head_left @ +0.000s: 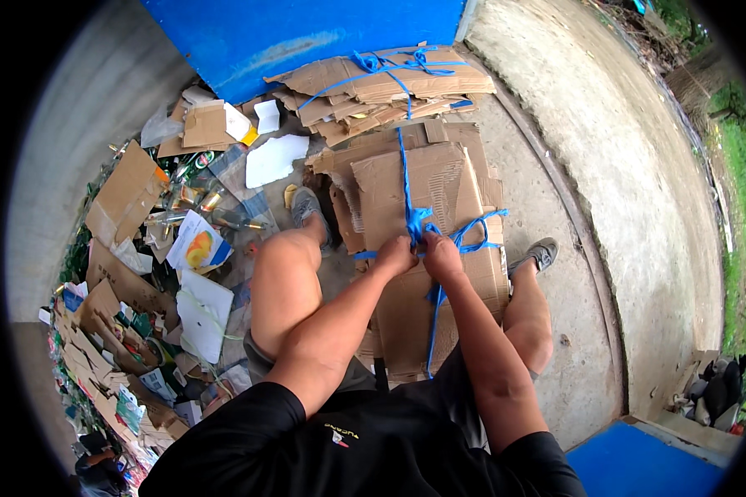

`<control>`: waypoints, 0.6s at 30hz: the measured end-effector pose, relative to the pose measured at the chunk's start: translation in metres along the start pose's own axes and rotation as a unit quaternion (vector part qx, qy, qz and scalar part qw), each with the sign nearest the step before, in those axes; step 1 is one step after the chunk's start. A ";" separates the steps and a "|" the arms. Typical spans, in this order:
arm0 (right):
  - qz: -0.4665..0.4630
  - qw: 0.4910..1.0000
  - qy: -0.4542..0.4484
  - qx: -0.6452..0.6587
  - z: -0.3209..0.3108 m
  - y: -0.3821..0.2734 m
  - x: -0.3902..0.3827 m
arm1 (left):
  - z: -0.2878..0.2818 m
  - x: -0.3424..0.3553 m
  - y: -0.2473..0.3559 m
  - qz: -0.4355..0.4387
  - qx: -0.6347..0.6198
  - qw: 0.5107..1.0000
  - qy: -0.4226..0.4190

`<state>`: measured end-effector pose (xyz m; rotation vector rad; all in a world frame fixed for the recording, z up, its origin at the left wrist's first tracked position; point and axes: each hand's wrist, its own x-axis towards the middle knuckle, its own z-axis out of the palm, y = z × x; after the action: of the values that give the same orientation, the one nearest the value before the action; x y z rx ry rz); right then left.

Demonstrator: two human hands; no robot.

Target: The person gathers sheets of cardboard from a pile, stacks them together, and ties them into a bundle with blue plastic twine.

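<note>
A stack of flattened brown cardboard (406, 315) lies on the ground between my legs. Blue plastic strapping (404, 170) runs lengthwise and crosswise over it and meets in a bunched knot on top. At that knot my left hand (396, 257) is closed, its fingers pinching the blue strap. Right beside it, my right hand (442, 257) is also closed on the strap, just right of the knot. Loose blue loops (477, 236) stick out to the right of my right hand. The strap ends inside my fingers are hidden.
Beyond the stack lies another cardboard bundle (373, 83) tied with blue strap, against a blue panel (307, 33). To the left spreads a heap of cardboard scraps, glass bottles (211, 199) and a white foam sheet (275, 160). A concrete ledge (588, 149) runs along the right.
</note>
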<state>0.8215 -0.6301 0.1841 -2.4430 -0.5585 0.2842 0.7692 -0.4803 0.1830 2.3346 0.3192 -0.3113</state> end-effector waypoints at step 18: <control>0.003 0.980 -0.118 -0.159 -0.016 0.000 -0.004 | 0.007 -0.015 -0.009 0.021 0.008 1.000 0.011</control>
<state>0.8233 -0.6398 0.1969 -2.7379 -0.7479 0.5289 0.7515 -0.4815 0.1769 2.3593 0.2791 -0.2696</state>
